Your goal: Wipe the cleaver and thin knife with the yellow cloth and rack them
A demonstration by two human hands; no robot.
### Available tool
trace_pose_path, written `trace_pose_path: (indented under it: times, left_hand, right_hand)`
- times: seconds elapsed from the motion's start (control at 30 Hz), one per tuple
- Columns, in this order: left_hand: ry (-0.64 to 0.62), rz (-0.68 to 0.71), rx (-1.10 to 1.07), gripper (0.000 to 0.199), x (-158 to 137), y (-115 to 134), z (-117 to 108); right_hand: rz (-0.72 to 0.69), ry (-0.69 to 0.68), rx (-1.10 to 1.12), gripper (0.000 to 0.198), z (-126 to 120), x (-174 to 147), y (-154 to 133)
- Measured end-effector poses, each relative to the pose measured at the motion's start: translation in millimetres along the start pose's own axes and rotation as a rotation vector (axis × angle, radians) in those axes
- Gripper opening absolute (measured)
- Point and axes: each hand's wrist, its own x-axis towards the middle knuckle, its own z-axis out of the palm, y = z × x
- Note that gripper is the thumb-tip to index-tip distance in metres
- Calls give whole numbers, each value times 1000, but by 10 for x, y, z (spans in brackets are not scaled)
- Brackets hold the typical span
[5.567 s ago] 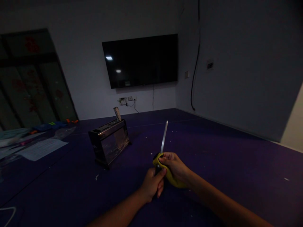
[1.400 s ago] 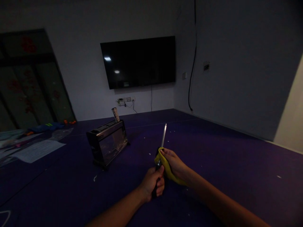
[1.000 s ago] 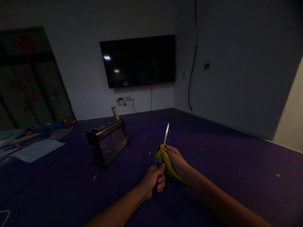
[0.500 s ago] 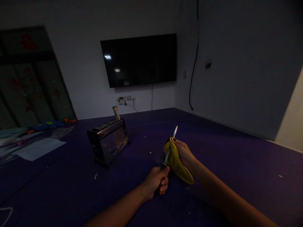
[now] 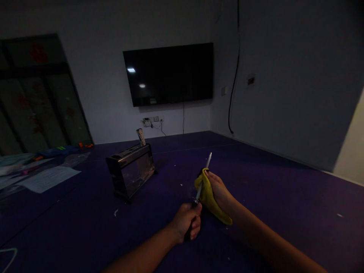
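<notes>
My left hand [image 5: 187,223] is closed around the black handle of a sharpening steel [image 5: 199,191], a slim pale metal rod with a collar above the grip. The rod slants up and away from me. My right hand [image 5: 220,189] pinches a yellow cloth [image 5: 209,199] around the upper part of the rod. Beyond the cloth the bare tip sticks out, and the cloth's loose end hangs toward me. To the left stands a black knife block [image 5: 132,170] with clear sides and one pale patterned handle [image 5: 140,137] rising from its top.
Papers [image 5: 49,178] and plastic wrapping lie on the purple surface [image 5: 159,235] at the left, with a white cable [image 5: 10,254] nearer me. Small white scraps are scattered about. A television [image 5: 170,74] hangs on the back wall; a black cable [image 5: 233,94] runs down the right wall.
Both hands have shifted slightly left and toward me with the sharpening steel and the cloth. My grips look the same. The view has moved a little.
</notes>
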Motion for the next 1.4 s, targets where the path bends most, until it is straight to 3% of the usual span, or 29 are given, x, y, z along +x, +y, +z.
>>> trace_pose_path:
  times: [0.2,0.67,1.4]
  left_hand:
    - [17,17,-54,48,1,-9,-18]
    - [39,35,-77,50,8,1,-6]
    - [54,9,101,48,47,6,69]
  right_hand:
    - [47,-71,-56,34,81,-71,98]
    - [59,-197,-60,29,87,-86,194]
    - [-40,22,-92,21,-196,149,-194]
